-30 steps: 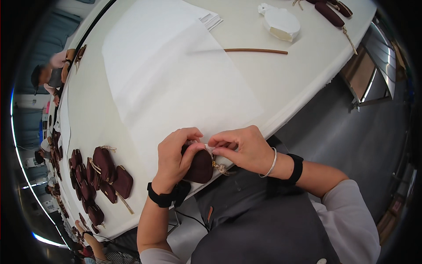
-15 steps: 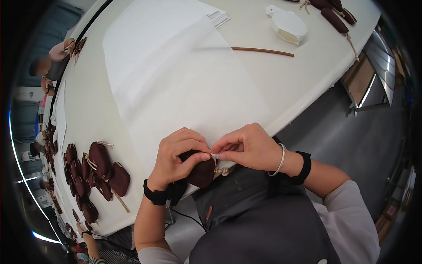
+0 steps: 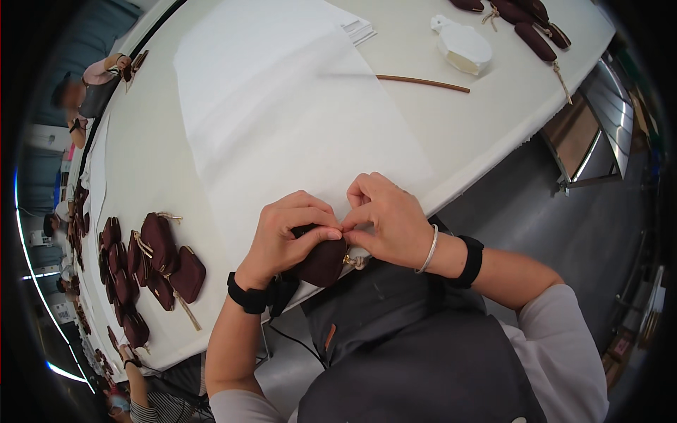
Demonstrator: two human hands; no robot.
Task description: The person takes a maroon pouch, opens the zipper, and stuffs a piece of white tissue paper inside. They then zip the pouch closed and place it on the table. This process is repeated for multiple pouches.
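A dark maroon zip pouch (image 3: 321, 264) is held at the table's near edge, in front of my body. My left hand (image 3: 290, 236) wraps over its top, thumb and fingers closed on it. Close against it, my right hand (image 3: 386, 224) pinches thumb and forefinger together at the pouch's upper right edge, beside my left thumb tip. What lies in that pinch is too small to make out. A beige knotted cord (image 3: 357, 262) with a gold-coloured zip end hangs at the pouch's right side, below my right fingers.
Thin white sheets (image 3: 282, 106) cover the middle of the white table (image 3: 437, 134). A brown rod (image 3: 423, 83) lies partly under them, near a white wrapped bundle (image 3: 465, 46). Several maroon pouches (image 3: 161, 243) are heaped at left, others (image 3: 536, 42) at far right. Co-workers sit along the left.
My right hand has moved slightly up and left, its fingers closer to my left thumb. A whitish bit seen between the right fingers before no longer shows. My left hand keeps its hold.
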